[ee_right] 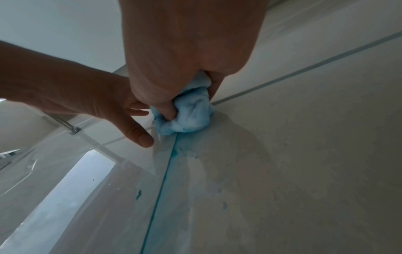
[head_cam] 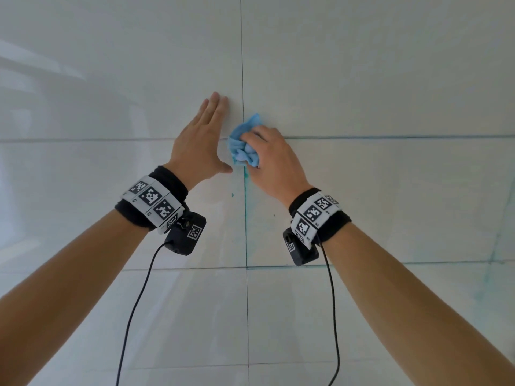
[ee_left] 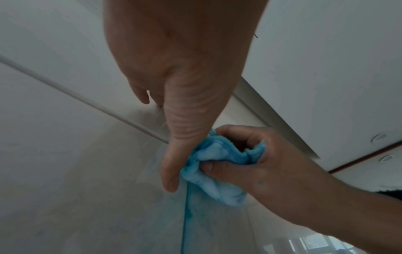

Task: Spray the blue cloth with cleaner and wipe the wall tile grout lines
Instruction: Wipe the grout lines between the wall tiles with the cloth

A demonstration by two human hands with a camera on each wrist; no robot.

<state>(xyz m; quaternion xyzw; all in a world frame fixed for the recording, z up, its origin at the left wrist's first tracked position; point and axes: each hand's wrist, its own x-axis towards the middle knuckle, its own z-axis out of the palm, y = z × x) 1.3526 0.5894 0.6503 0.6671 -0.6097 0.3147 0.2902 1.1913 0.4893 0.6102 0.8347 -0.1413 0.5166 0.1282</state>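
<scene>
Your right hand (head_cam: 274, 160) has its fingers (ee_right: 167, 110) curled tight round the blue cloth (head_cam: 245, 143), bunched into a wad and pressed on the wall tile (head_cam: 362, 190) right where the vertical grout line (head_cam: 246, 218) meets the horizontal grout line (head_cam: 390, 137). Balling it up that way looks meant to put a firm, narrow edge of fabric into the joint, not to spread it over the glaze. A corner of the cloth sticks out beyond your fingertips, toward the upper tile. Your left hand (head_cam: 204, 137) holds nothing: its fingers (head_cam: 216, 107) lie straight and flat on the tile just beside the cloth, thumb (ee_left: 172, 165) splayed toward it and, in the left wrist view, touching its edge. I judge that hand is there to brace you against the wall while the other one scrubs. Below your right fingers the vertical joint shows a blue-green tint with smears (ee_right: 185, 153) beside it, likely cleaner or dye carried by the cloth, so the wiping seems well under way; the stretch beyond your fingertips looks plain dark. No spray bottle is in view. The only printing visible is the black-and-white square code markers on your wristbands (head_cam: 152, 197); no brand, label or readable words show anywhere.
</scene>
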